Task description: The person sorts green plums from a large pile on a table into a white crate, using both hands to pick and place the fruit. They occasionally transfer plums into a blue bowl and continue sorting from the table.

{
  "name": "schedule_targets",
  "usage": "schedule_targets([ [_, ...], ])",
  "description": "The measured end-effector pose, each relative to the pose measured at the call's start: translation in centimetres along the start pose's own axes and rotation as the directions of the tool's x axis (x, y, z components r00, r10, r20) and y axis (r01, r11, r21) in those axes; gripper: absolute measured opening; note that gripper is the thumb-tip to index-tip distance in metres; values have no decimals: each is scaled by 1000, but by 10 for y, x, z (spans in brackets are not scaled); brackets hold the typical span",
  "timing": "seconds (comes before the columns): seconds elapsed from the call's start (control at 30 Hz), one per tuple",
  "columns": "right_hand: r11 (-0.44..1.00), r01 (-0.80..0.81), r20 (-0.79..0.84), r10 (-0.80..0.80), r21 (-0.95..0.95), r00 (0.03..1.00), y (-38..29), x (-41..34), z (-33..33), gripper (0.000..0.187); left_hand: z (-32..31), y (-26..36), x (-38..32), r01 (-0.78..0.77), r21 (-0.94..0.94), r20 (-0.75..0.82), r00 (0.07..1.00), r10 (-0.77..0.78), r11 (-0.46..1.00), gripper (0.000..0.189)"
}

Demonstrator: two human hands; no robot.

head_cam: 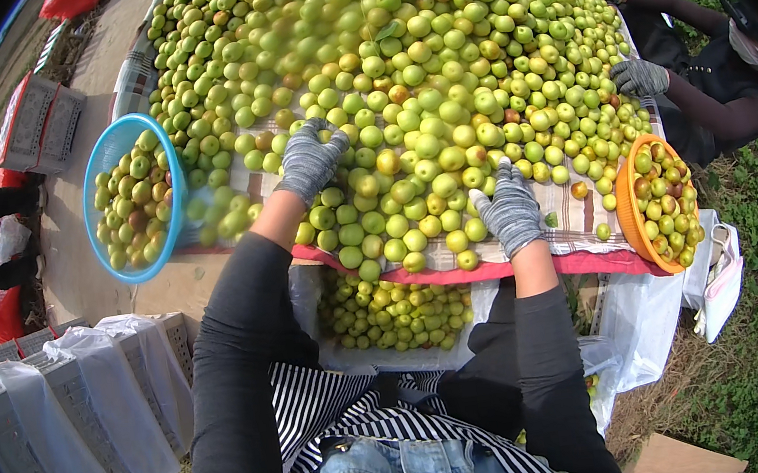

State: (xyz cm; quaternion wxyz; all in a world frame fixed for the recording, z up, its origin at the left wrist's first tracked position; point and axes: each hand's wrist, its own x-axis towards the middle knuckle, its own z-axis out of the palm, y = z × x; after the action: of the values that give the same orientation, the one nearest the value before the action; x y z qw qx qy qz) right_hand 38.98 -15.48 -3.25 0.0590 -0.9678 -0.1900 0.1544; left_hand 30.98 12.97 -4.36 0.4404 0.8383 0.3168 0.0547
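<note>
Many round green fruits (pixel 413 167), some with brown patches, cover a cloth-topped table (pixel 576 232). My left hand (pixel 313 161), in a grey knit glove, is over the fruits near the table's middle; whether its fingers hold one cannot be told. My right hand (pixel 510 210), gloved alike, rests by the near edge at the right of the loose fruits, fingers apart and nothing held. Below the red table edge, a lined crate (pixel 402 359) full of the same fruits stands in front of me. A blue basket (pixel 179 191) at the left and an orange basket (pixel 626 204) at the right hold browner fruits.
Across the right side, a co-worker (pixel 712 92) has both gloved hands at the fruits. Grey plastic crates (pixel 24 434) with white liners stand at the lower left, more crates (pixel 37 123) at the upper left. White sheeting (pixel 638 324) hangs below the orange basket.
</note>
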Motion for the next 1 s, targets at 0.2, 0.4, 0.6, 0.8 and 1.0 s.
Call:
schedule_targets([
  [0.2, 1000, -3, 21, 3, -2, 1000, -3, -1, -3, 81, -63, -41, -24, 194, -562, -70, 957, -280, 804, 33],
  [0.4, 1000, -10, 7, 10, -23, 1000, -5, -2, -3, 83, -135, -54, -68, -23, -626, -365, 892, -266, 780, 25],
  [0.6, 999, 32, -48, -34, -39, 998, -2, -1, 4, 81, -230, -97, -56, -24, -164, -759, 641, -111, 986, 34],
  [0.8, 1000, -4, -10, 4, -24, 1000, -1, 2, 7, 83, -230, -102, -25, 139, 185, -812, 579, 71, 973, 54],
  [1.0, 1000, -5, -7, 5, -27, 1000, 1, 4, 9, 83, -108, -71, -22, -166, 472, -349, 866, 357, 866, 49],
])
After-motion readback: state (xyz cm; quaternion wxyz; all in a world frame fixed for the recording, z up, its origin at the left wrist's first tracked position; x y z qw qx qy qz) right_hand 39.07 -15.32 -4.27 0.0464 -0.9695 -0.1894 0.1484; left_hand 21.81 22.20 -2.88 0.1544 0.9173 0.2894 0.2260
